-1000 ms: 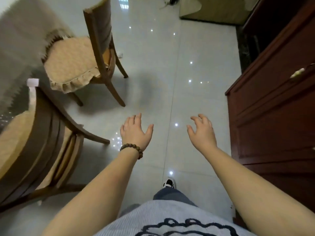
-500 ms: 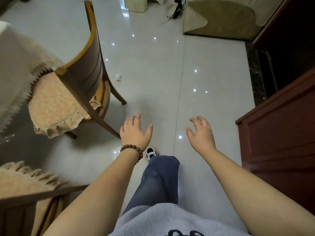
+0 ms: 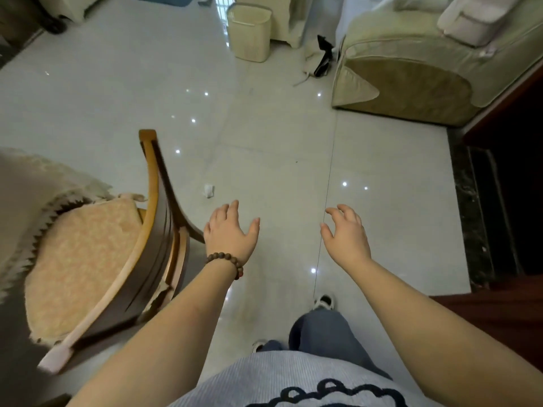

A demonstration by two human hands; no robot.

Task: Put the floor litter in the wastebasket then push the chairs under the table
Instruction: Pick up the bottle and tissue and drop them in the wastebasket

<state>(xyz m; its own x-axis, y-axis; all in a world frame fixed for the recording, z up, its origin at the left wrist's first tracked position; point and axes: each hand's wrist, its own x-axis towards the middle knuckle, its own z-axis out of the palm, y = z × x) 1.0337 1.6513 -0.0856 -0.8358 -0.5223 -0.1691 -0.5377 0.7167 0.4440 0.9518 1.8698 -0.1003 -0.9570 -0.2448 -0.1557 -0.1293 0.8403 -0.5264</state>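
- While the person walked forward over the shiny pale tiled floor (image 3: pixel 111 92), more of the room came into view than a second before.
- A small crumpled white scrap of paper (image 3: pixel 209 190) lay on the floor, just past the left hand (image 3: pixel 230 235) and a little to the left of it. A second before it was only a tiny dot behind the chair.
- The left hand, with a brown bead bracelet (image 3: pixel 225 262) on its wrist, was open with fingers spread apart. It held nothing.
- The right hand (image 3: pixel 346 234) was open too, fingers a bit curled, and it held nothing.
- Both hands hung in the air over the floor and had kept the same pose as before.
- A cream plastic wastebasket with a woven look (image 3: pixel 249 32) now showed at the far end of the room. It was not in view half a second before.
- The wastebasket stood well apart from the paper scrap, so I think the scrap would need a carry across the floor.
- The wooden chair with a curved back and a peach frilled cushion (image 3: pixel 123 259) was now close on the near left. Its seat still stuck out from the table with a cream fringed cloth (image 3: pixel 26 183).
- I think the pickup was the next step, and the chairs still waited to be pushed in.
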